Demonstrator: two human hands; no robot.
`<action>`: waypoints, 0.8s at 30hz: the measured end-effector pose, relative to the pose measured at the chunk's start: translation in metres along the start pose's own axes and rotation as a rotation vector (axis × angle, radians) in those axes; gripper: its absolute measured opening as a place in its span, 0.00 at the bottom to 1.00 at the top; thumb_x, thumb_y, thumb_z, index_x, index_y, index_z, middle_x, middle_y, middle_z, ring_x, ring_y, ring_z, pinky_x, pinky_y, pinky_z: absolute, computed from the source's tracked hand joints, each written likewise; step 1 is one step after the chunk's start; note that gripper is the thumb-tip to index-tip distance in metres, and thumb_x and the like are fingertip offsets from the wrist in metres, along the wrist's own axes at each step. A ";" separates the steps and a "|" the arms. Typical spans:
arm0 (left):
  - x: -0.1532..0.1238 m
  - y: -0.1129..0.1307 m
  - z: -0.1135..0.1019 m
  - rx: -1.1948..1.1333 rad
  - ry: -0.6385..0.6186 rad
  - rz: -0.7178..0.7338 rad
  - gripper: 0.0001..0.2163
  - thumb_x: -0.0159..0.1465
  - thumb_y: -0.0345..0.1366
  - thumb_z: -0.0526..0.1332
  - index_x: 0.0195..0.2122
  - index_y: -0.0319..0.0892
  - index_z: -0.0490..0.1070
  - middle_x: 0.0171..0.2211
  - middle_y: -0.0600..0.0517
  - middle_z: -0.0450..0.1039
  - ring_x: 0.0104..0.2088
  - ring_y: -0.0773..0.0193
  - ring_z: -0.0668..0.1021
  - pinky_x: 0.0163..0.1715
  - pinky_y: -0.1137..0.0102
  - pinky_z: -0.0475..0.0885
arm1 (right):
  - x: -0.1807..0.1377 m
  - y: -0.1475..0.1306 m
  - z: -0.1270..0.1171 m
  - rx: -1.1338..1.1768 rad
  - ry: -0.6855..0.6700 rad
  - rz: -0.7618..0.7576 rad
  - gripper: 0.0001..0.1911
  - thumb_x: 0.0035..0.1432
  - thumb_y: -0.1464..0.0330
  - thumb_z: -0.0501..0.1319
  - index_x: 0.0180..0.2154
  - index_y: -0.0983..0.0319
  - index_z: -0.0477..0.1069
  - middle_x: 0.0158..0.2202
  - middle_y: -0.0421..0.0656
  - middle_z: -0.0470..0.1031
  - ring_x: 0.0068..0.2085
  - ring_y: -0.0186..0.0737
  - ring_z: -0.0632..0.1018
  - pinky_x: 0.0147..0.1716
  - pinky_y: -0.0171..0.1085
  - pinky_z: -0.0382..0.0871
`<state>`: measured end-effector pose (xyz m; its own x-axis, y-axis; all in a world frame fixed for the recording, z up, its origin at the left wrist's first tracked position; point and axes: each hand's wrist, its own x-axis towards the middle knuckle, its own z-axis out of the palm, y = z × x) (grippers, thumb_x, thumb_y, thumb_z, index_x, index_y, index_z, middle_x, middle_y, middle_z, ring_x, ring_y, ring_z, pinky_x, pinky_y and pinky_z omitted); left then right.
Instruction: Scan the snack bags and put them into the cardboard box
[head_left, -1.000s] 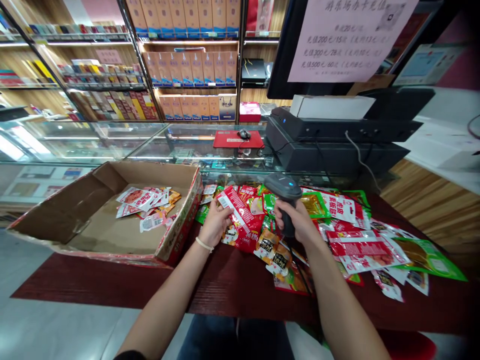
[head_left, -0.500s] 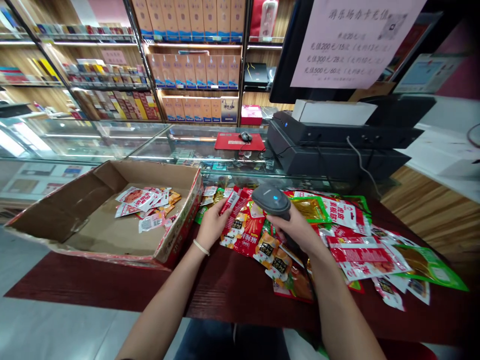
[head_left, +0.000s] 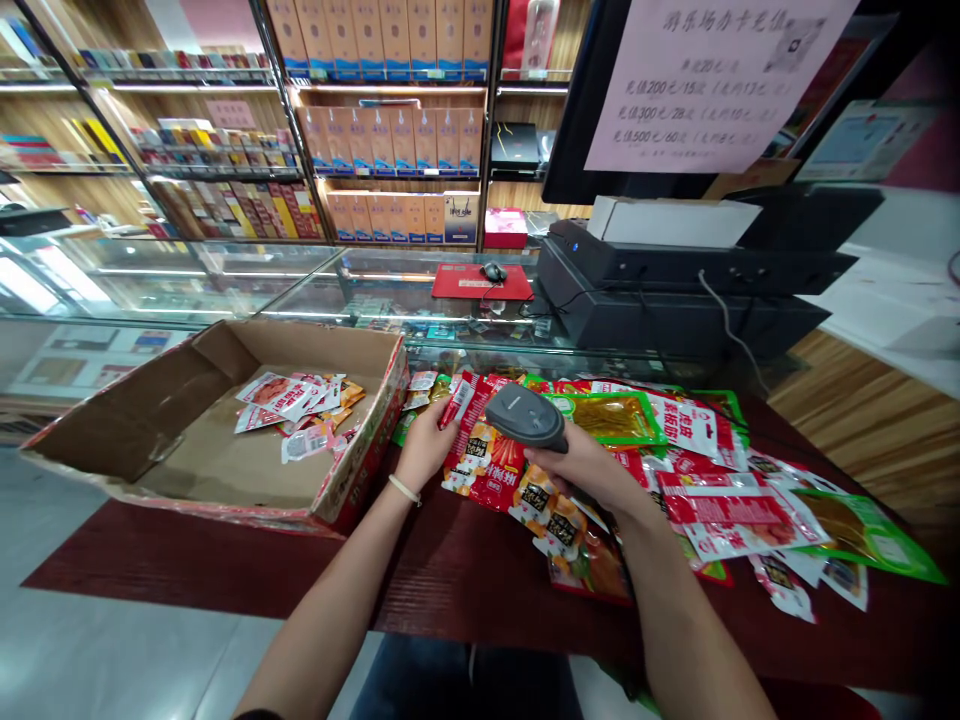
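Note:
My left hand [head_left: 424, 445] is closed on the upper left edge of a red snack packet [head_left: 481, 450] that lies on the dark red table [head_left: 465, 580]. My right hand [head_left: 592, 470] grips a grey barcode scanner [head_left: 525, 416], its head tipped down toward the left over that packet. Orange and black packets [head_left: 551, 505] lie just below the scanner. A heap of red, green and orange snack packets [head_left: 720, 480] spreads to the right of both hands.
An open cardboard box [head_left: 187, 450] with several packets [head_left: 300, 405] in it sits at the left. Behind the table stand a glass counter [head_left: 360, 290], a black till machine [head_left: 675, 290] with cables, a red mouse pad [head_left: 480, 280] and stocked shelves [head_left: 225, 150].
The scanner has tipped from upright to pointing down and left at the red packet. My left hand has turned the packet and shifted it slightly.

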<state>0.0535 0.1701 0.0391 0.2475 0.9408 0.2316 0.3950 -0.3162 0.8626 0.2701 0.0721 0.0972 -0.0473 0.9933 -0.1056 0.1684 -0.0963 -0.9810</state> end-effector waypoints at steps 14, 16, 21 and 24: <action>-0.018 0.048 -0.001 -0.011 0.160 0.163 0.18 0.65 0.34 0.56 0.57 0.45 0.63 0.52 0.48 0.74 0.49 0.60 0.77 0.51 0.66 0.70 | 0.010 0.001 0.010 0.373 0.169 -0.076 0.19 0.49 0.56 0.68 0.30 0.58 0.61 0.18 0.31 0.64 0.14 0.28 0.64 0.12 0.28 0.58; -0.030 0.079 -0.019 0.056 0.156 0.250 0.18 0.66 0.35 0.55 0.57 0.46 0.63 0.51 0.49 0.74 0.47 0.60 0.78 0.48 0.68 0.71 | 0.011 0.004 0.012 0.392 0.148 -0.088 0.19 0.51 0.56 0.67 0.28 0.59 0.62 0.17 0.32 0.64 0.14 0.28 0.64 0.13 0.28 0.58; -0.045 0.131 -0.094 0.409 0.236 0.400 0.18 0.67 0.34 0.53 0.59 0.48 0.64 0.52 0.50 0.74 0.48 0.58 0.78 0.49 0.68 0.70 | 0.015 0.012 0.015 0.460 0.153 -0.097 0.17 0.51 0.58 0.69 0.26 0.60 0.65 0.18 0.35 0.65 0.15 0.28 0.65 0.13 0.29 0.59; -0.035 0.120 -0.147 0.606 0.414 0.297 0.18 0.68 0.34 0.51 0.58 0.48 0.65 0.51 0.48 0.74 0.48 0.55 0.78 0.49 0.65 0.69 | 0.017 0.014 0.017 0.478 0.147 -0.076 0.16 0.50 0.58 0.70 0.27 0.60 0.67 0.19 0.35 0.66 0.16 0.29 0.65 0.13 0.30 0.60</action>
<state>-0.0379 0.1173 0.2002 0.1154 0.7380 0.6648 0.8064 -0.4604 0.3711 0.2548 0.0869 0.0786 0.1032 0.9938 -0.0406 -0.3018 -0.0076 -0.9533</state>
